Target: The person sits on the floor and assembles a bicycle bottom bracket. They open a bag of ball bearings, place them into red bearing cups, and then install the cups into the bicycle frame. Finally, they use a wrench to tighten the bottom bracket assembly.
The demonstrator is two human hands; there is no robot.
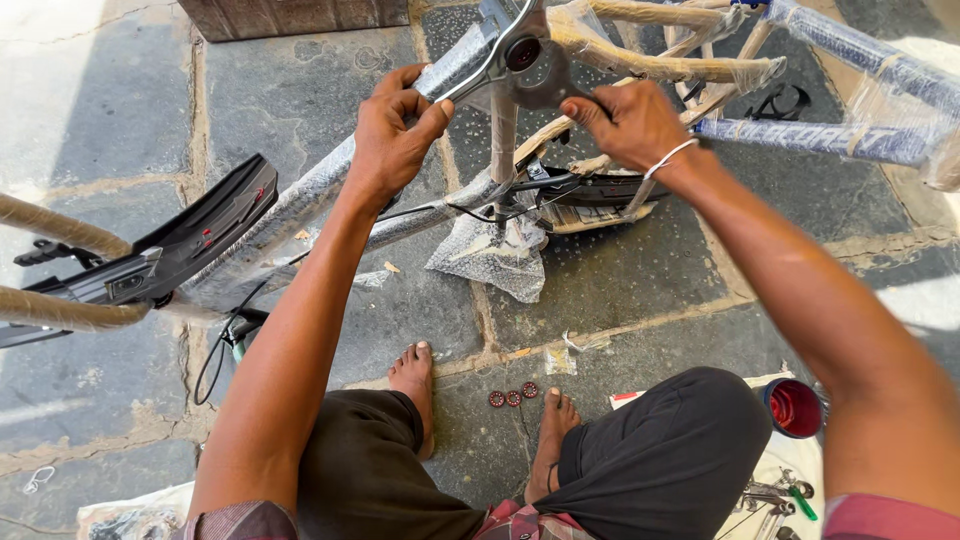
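Observation:
A bicycle frame [300, 205] wrapped in bubble film and brown paper lies upside down across the stone floor in front of me. My left hand [393, 130] grips a film-wrapped frame tube just left of the bottom bracket [525, 55]. My right hand [630, 122] holds the dark round part at the bottom bracket, fingers curled on it; a white band circles that wrist. A black mudguard [175, 250] sits along the frame at the left. Loose bubble film [492, 255] hangs under the frame.
I squat barefoot; three small red round parts [513, 396] lie between my feet. A red tin [795, 408] and several tools [775, 495] sit at the lower right. A blue wrapped frame tube [860, 60] crosses the upper right. A wooden block [290, 15] stands at the top.

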